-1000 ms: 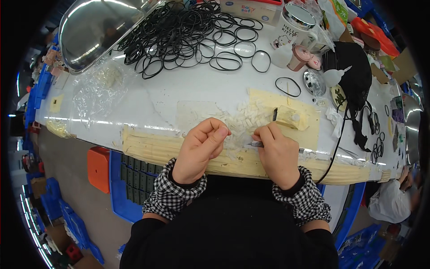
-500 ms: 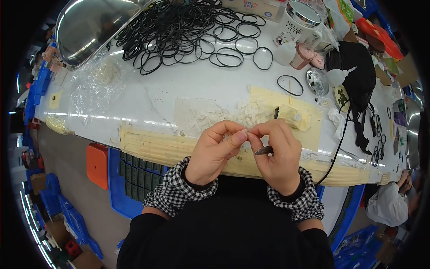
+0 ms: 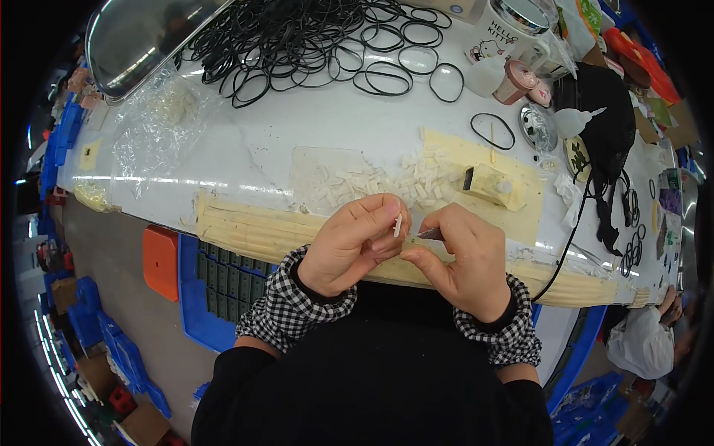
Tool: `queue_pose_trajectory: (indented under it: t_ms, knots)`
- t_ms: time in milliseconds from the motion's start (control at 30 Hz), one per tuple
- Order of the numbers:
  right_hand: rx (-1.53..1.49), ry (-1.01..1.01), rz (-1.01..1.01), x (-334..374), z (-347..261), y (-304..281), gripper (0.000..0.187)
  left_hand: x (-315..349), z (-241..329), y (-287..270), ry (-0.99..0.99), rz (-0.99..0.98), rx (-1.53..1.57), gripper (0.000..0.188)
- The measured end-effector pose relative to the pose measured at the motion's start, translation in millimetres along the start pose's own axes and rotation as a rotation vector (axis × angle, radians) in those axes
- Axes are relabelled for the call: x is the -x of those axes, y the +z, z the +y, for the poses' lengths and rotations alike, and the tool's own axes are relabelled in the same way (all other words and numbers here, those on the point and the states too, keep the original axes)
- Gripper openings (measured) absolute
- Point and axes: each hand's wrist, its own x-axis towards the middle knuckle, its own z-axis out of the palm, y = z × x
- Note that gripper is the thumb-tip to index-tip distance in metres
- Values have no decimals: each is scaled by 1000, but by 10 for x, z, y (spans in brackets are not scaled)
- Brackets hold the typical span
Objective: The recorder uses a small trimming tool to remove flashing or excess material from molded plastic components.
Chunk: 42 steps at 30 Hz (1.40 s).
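White surface (image 3: pixel 297 134) w/ strips of cream tape along the near edge, cluttered workshop around it, blue crates on the floor below. Left hand (image 3: pixel 349 245) sits just off that edge, fingers pinched on a small white piece (image 3: pixel 398 224), held upright btwn thumb & fingertips, prob. so its end faces the other hand. Right hand (image 3: pixel 465 260) is right beside it, grip closed on a thin dark tool (image 3: pixel 431 234) whose tip points at the piece; the two hands nearly touch, which likely steadies fine work.

Just beyond the hands: a scatter of similar white pieces (image 3: pixel 401 182) on a clear sheet, within easy reach. A cream block (image 3: pixel 492 184) w/ a dark bit stuck at its left rests on the taped patch to the right. Farther back, a big tangle of black rubber rings (image 3: pixel 297 37), a few loose ones near it. Clear plastic bag (image 3: pixel 156 126) lies far left, metal tray (image 3: pixel 134 41) at the far corner, cups & a black cloth at far right.
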Motion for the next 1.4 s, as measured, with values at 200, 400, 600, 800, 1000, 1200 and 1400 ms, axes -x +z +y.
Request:
queue_pose_trajectory:
  t_ms: [200,400,600,800,1000,1200,1400]
  knots:
    - [57,28,-23,-24,-25,78,32,33,-31,49,29,45,-112,23]
    - [56,42,-61,-38,-64,98,39,73,-36,20,95,67,-182,19]
    - [85,39,-69,-23,-64,106,38,76,-59,-21,132,67,-207,17]
    - [113,43,-76,-17,-68,92,37,70,-49,-13,131,68,-212,16]
    - [140,38,-107,-14,-90,73,37,77,-54,-16,137,66,-216,16]
    - [167,22,-58,-14,-80,78,35,91,-27,-5,152,79,-295,17]
    - [194,13,-86,2,-72,100,34,116,-11,-10,183,110,-356,16]
